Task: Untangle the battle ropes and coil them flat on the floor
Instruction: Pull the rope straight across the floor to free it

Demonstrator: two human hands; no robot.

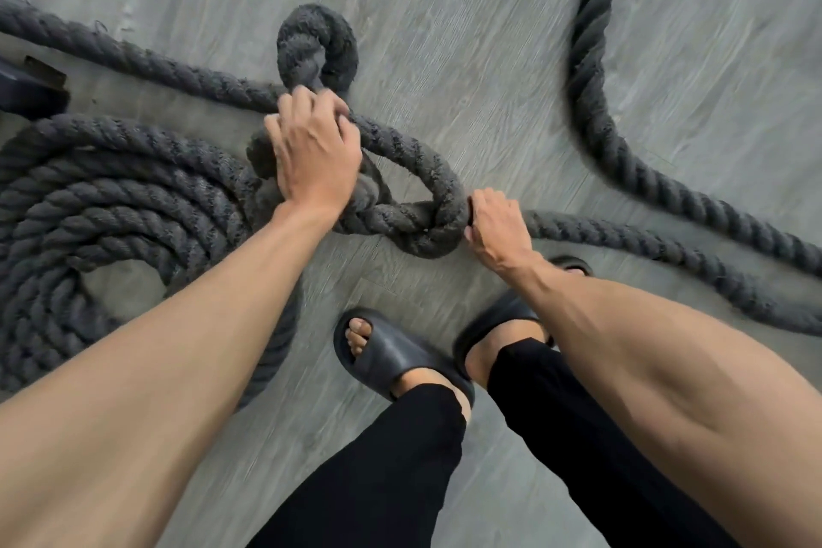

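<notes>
we work the knot, both grips on the rope.
our left grip (313, 151) curls tight round a strand where the small loop (318, 45) meets the knot (400, 209), likely to pin it in place. our right grip (496, 227) closes round the rope (622, 231) just right of the knot, placed, we judge, to push slack in. the rope lies on the floor (445, 13). a flat coil (89, 209) sits at left against the knot, and the free run trails right.
</notes>
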